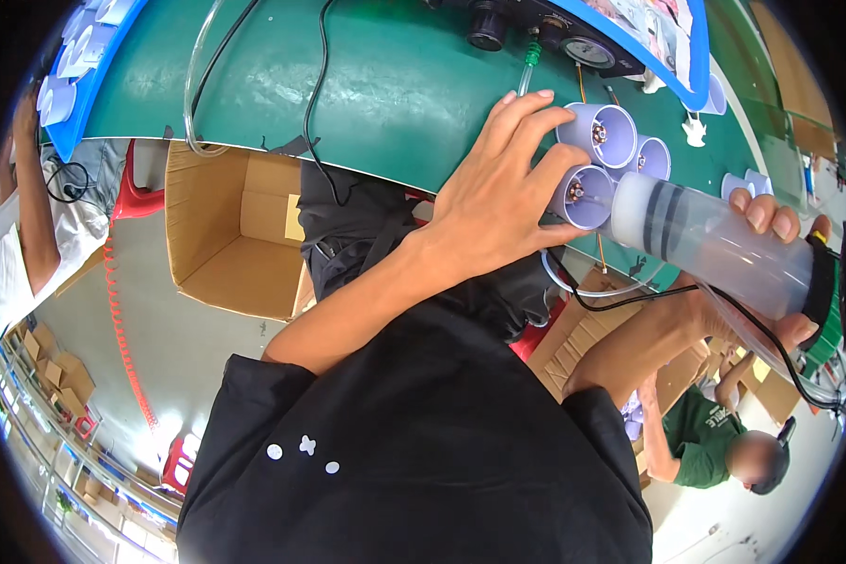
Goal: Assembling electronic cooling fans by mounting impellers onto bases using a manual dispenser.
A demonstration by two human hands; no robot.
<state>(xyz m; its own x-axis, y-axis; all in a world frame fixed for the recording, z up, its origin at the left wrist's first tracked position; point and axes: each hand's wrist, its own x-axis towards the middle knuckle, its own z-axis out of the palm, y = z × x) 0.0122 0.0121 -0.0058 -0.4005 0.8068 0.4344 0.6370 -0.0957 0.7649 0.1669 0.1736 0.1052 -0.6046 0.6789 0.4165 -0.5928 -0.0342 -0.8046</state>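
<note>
My left hand (503,193) grips a small lilac cup (587,218) at the front edge of the green table, thumb below and fingers over its side. Metal parts show inside the cup. Two similar cups stand just behind it, one lilac cup (620,141) near my index fingertip and another lilac cup (656,160) to its right. My right hand (771,244) is wrapped round a big translucent dispensing syringe (714,240) with a green cap, lying nearly level. Its narrow tip points left into the gripped cup; whether it touches the parts inside I cannot tell.
A black dispenser unit with a gauge (588,52) stands at the back, by a blue tray (698,56). Another blue tray (94,70) holds cups at far left. Cables cross the green table (395,103). A cardboard box (230,235) stands below. Other people sit left and right.
</note>
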